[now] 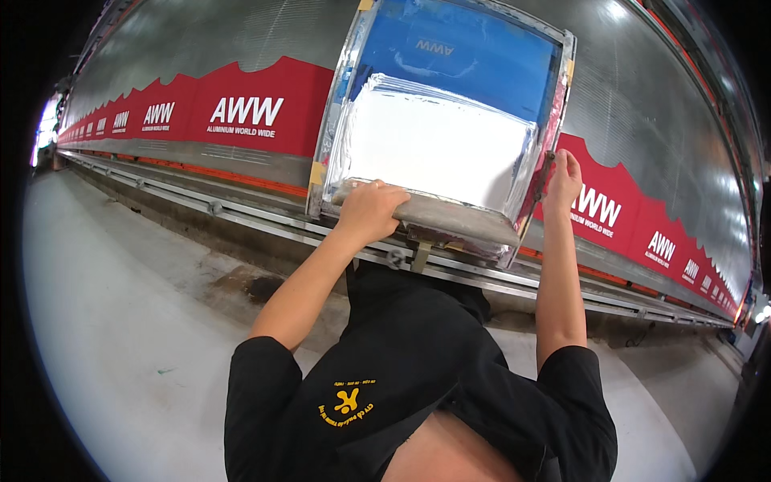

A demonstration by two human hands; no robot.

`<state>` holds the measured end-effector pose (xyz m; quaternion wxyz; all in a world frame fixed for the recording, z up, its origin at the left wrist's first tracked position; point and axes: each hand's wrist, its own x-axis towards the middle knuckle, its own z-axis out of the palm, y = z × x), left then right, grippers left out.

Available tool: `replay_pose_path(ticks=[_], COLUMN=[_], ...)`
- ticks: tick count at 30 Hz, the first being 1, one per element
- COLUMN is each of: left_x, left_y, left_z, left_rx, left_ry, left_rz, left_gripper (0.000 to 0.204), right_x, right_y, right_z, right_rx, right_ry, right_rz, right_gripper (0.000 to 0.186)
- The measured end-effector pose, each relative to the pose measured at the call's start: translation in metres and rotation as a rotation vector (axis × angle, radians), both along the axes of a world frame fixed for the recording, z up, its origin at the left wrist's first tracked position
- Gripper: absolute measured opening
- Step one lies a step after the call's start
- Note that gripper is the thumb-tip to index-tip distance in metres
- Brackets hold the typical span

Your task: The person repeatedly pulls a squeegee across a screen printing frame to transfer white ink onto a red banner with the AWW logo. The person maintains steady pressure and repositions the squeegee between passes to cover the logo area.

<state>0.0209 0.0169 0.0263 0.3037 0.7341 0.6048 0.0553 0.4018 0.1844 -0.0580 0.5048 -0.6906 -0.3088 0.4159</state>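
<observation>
In front of me lies a screen-printing frame, its blue mesh showing at the far part. White ink covers the nearer part of the mesh. Along the near edge rests a wide squeegee, coated in grey-white residue. My left hand is closed over the squeegee's left end, fingers toward the ink. On the right side of the frame, my right hand is closed at a small dark handle on the rim; its fingertips are partly hidden.
A long grey sheet with a red printed band stretches under the frame to both sides. A metal rail runs along its near edge, with a small clamp below the squeegee. Pale floor lies left of me.
</observation>
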Motion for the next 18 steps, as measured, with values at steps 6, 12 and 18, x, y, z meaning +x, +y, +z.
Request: replay_pose_path(ticks=[6,12,18], left_x=[-0.029,-0.026,-0.029], left_y=[0.009,0.13,0.259], left_z=[0.001,0.006,0.002], left_rx=[0.184,0.051,0.036], left_ry=[-0.094,0.053,0.107], left_rz=[-0.177,-0.181,-0.214], left_gripper=[0.03,0.027,0.029], right_x=[-0.002,-0.012,-0.023], right_y=[0.004,0.005,0.015], right_z=[-0.007,-0.005,0.004], right_rx=[0.031,0.076,-0.075], right_ry=[-0.084,-0.073,-0.191], right_rz=[0.028,0.064,0.037], right_gripper=[0.029,0.03,0.038])
